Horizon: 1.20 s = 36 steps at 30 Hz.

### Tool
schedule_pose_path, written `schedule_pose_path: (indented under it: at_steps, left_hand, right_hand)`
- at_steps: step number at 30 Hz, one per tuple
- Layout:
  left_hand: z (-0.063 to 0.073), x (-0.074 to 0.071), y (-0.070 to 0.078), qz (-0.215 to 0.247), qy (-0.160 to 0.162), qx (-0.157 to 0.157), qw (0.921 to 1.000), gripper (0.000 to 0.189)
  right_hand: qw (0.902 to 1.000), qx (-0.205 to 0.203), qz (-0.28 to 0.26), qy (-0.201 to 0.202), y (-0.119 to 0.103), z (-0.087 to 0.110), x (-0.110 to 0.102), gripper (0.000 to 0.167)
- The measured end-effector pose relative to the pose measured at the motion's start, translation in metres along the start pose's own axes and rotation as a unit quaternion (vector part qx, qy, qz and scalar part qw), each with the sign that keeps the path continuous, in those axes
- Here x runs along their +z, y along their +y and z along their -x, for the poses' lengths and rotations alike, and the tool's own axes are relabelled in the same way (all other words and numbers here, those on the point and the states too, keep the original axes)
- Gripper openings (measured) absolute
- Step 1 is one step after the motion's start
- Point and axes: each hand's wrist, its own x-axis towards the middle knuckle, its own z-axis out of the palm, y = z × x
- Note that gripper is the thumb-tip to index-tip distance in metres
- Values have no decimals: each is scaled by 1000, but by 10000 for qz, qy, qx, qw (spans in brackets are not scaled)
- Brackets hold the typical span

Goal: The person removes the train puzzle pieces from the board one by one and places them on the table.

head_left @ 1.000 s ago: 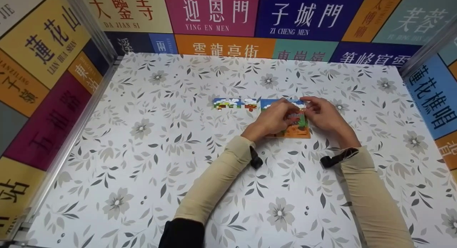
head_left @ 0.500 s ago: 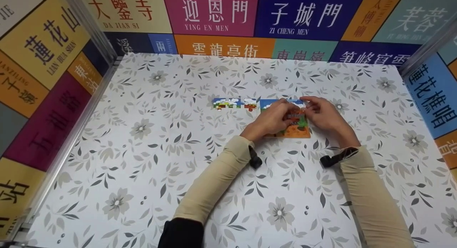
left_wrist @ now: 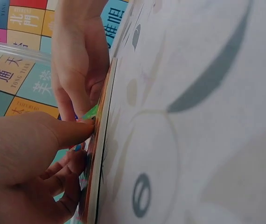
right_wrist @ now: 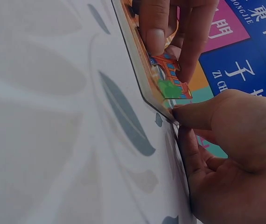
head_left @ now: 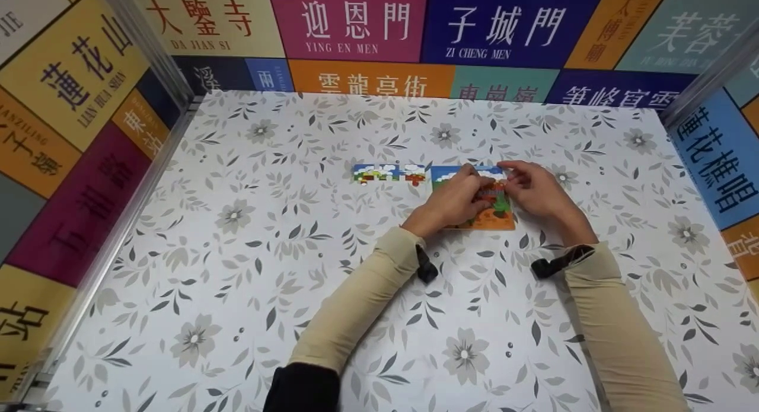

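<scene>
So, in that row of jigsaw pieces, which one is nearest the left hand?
The jigsaw piece at the row's right end in the head view, next to the puzzle board; the other pieces lie farther from the left hand.

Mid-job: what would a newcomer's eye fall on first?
Probably the bright puzzle board on the floral tabletop, with the left hand over it and the right hand at its right edge. In the head view, puzzle pieces left of the board come next, then the Chinese-lettered wall panels around the tabletop.
</scene>
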Motion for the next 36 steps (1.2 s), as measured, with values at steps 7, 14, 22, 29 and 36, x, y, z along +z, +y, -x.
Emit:
schedule_pose_path:
  at_steps: [7, 14, 22, 29, 36]
  left_hand:
    - [-3, 1, 1, -321, 10, 235, 9992, 51]
    - [-3, 2, 0, -269, 35, 264, 9993, 55]
    - [-5, 3, 0, -83, 55, 210, 9997, 57]
    - [-3, 3, -1, 74, 124, 89, 9999, 52]
    - [-1, 3, -2, 70, 95, 137, 9998, 49]
  right_hand:
    - [10000, 71, -27, 21, -2, 0, -1, 50]
    - [9999, 120, 5, 23, -1, 0, 0, 49]
    - [9998, 193, -31, 20, -2, 2, 0, 50]
    - [9999, 41, -46, 111, -1, 2, 2, 48]
    - [9999, 8, -88, 101, -1, 2, 1, 49]
